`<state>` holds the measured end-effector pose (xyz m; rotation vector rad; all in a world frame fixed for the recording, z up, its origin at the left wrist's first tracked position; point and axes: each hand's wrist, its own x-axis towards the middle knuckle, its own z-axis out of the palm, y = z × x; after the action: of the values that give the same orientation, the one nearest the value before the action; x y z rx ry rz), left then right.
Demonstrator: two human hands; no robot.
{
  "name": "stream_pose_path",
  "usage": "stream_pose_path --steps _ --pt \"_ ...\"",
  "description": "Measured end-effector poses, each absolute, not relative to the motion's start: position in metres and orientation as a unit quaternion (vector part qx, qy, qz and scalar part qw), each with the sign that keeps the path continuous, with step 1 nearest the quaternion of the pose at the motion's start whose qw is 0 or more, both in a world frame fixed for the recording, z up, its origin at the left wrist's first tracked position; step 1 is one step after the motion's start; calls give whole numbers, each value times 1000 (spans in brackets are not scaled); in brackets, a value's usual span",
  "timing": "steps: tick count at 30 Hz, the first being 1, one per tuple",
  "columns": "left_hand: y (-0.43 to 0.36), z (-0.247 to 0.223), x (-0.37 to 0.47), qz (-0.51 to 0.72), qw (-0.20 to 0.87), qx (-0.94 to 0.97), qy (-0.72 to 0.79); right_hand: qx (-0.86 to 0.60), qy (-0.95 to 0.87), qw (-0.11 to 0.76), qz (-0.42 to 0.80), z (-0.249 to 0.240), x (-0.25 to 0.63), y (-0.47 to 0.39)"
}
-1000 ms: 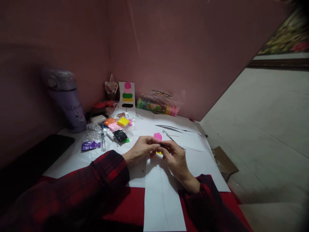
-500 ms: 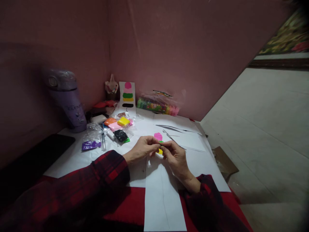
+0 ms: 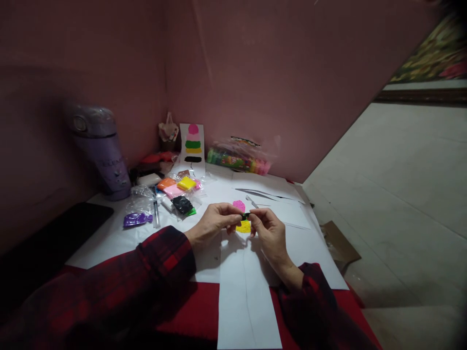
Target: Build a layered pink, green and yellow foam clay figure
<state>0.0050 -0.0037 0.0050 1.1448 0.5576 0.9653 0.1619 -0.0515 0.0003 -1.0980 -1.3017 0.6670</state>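
Observation:
Between my two hands a small black piece (image 3: 245, 216), apparently clay, is pinched at both ends. My left hand (image 3: 219, 219) grips its left end with thumb and forefinger, and my right hand (image 3: 267, 232) grips the right end. Under the fingers lies a long white paper strip (image 3: 242, 287) with a thin drawn line. On the strip's upper part are a pink patch (image 3: 239, 206) and a yellow patch (image 3: 243, 226); a bit of green shows between them, partly covered by the black piece.
Bagged clay, including yellow (image 3: 187, 183), black (image 3: 182, 204) and purple (image 3: 137, 219), lies left beside a pen (image 3: 156, 214). A purple bottle (image 3: 105, 155) stands far left. Behind are a colour sample card (image 3: 193, 137) and a marker pack (image 3: 237, 160). A craft knife (image 3: 251, 201) lies right of the pink patch.
My fingertips have moved slightly apart, my right hand shifting right. The black piece now shows between them, and more of the yellow patch is visible.

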Motion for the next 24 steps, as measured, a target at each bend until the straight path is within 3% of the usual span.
stream_pose_path --steps 11,24 --pt "-8 8 6 412 675 557 254 -466 -691 526 170 -2 162 -58" --pt "-8 9 9 435 669 529 288 -476 -642 553 235 -4 163 -56"
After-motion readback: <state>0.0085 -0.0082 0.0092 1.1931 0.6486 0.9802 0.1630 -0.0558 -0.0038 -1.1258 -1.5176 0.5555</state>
